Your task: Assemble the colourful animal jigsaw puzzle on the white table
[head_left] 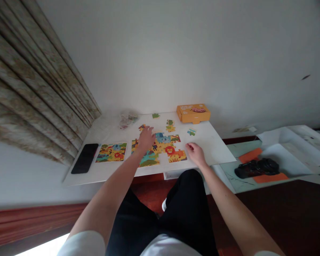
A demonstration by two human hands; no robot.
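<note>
A partly joined jigsaw puzzle (164, 147) with a lion, an elephant and greenery lies on the white table. Over its left part reaches my left hand (147, 138), fingers stretched forward and somewhat apart. Its fingertips are beside a loose puzzle piece (142, 127); whether they touch it I cannot tell. My right hand (195, 153) rests at the puzzle's right side with curled fingers, and nothing shows in it. Loose puzzle pieces (170, 126) lie beyond the puzzle, with another puzzle piece (191, 132) to the right and a green puzzle piece (156, 116) at the back.
Left of the puzzle are a reference picture (111, 152) and a black phone (84, 158). An orange box (193, 113) and a crumpled clear plastic bag (128, 120) stand near the wall. To the right, a dark bottle-like object (256, 168) lies beside white open boxes (288, 156).
</note>
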